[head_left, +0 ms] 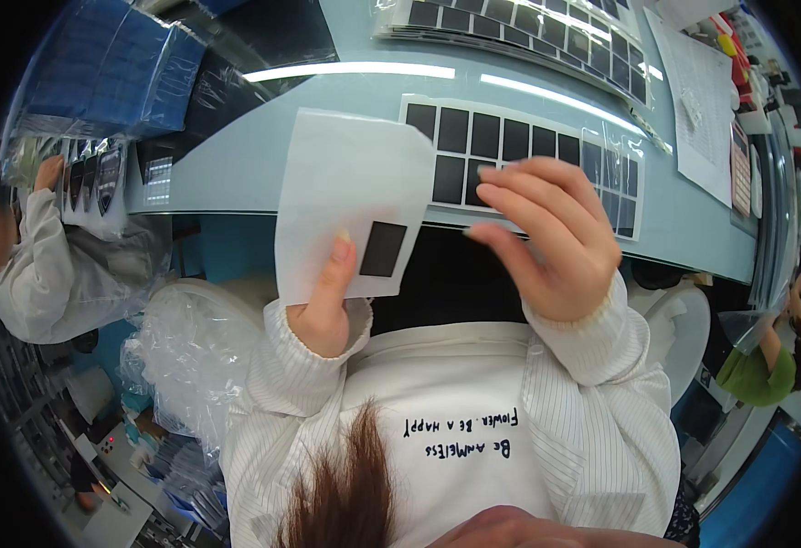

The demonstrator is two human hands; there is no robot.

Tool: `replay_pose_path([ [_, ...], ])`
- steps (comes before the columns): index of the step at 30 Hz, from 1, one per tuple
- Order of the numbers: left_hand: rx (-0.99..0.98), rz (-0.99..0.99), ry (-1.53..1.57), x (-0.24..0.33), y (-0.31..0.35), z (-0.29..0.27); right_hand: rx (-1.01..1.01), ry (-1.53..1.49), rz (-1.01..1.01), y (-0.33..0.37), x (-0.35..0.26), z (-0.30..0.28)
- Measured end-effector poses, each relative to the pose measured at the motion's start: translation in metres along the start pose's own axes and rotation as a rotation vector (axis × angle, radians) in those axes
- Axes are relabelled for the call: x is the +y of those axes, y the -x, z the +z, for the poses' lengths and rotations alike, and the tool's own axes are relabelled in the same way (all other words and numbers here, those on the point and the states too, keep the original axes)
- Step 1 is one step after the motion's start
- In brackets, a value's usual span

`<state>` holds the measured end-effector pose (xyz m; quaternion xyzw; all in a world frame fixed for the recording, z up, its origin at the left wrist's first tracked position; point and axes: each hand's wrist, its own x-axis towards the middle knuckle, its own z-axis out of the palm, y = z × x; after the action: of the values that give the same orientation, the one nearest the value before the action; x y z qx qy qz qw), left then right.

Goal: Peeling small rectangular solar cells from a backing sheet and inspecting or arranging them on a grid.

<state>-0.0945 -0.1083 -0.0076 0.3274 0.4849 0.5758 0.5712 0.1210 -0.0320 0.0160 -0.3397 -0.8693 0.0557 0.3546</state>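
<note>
My left hand (325,301) grips a white sheet (350,173) by its lower edge, thumb on top and the other fingers hidden behind it. On the sheet's lower right part sits one small black rectangle (384,249). My right hand (565,237) hovers at the table's near edge, to the right of the white sheet. Its fingers are curved and the thumb stands apart from them, with nothing seen between. Behind that hand lies a backing sheet with rows of black rectangles (514,139); its right part looks glossy. The white sheet overlaps its left end.
A stack of similar sheets (533,46) lies at the far side of the table. Paper (693,114) and a pink calculator (740,169) are at the right. A plastic-wrapped blue box (99,73) stands far left, near a co-worker's sleeve (35,274). Clear plastic (185,352) hangs by my left arm.
</note>
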Motion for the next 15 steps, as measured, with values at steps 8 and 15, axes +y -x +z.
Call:
replay_pose_path([
  [8,-0.169,0.033,-0.085,0.008,-0.002,0.022,0.002,-0.362,0.116,0.001,-0.035,0.015],
  [15,-0.171,0.011,-0.104,0.003,-0.006,0.030,0.030,-0.393,0.154,0.011,-0.027,0.011],
])
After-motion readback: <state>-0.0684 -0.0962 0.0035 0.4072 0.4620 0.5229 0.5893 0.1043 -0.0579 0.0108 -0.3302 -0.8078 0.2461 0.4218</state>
